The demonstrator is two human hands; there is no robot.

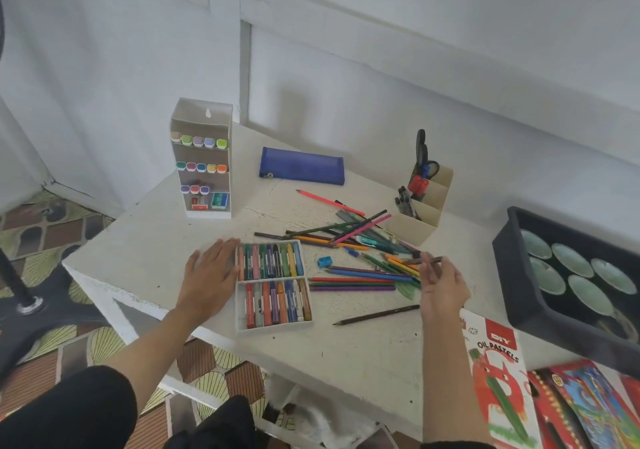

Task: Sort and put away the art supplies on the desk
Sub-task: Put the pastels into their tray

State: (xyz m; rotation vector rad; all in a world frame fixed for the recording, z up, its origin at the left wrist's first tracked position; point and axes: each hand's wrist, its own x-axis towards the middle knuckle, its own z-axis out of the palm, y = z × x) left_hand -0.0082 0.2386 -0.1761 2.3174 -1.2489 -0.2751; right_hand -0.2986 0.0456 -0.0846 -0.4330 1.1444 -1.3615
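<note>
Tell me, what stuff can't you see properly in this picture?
Head view:
- Black tray: right end cut off by the picture's edge.
- Oil pastels box: bottom cut off by the edge.
- Pens: lower halves hidden inside the beige holder.
- Small boxes in the marker rack: labels too small to read.

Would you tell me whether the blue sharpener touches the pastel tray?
Apart: the head view shows bare desk between the blue sharpener and the pastel tray's right wall.
</note>
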